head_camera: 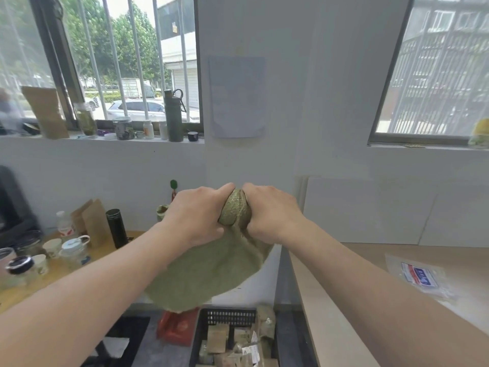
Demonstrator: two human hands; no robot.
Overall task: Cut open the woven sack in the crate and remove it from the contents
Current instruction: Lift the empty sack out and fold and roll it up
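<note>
The person holds the green woven sack (211, 271) up in the air with both hands, well above the black plastic crate (227, 317) on the floor below. The left hand (197, 213) and the right hand (270, 210) are both closed on the sack's bunched top, side by side, with a rolled wad of the fabric showing between them. The rest of the sack hangs down from the hands as a loose, flat sheet, its lower edge above the crate's far rim. Inside the crate lie several brownish packets (218, 339), some with white labels. A red box (177, 327) sits on the floor just left of the crate. To the left, a wooden table (23, 290) carries cups, jars and a black flask (117, 228). To the right, a pale counter (357, 260) bears a clear plastic bag (420, 278) with a blue and red label. A dark green bottle (173, 115) stands on the windowsill.
</note>
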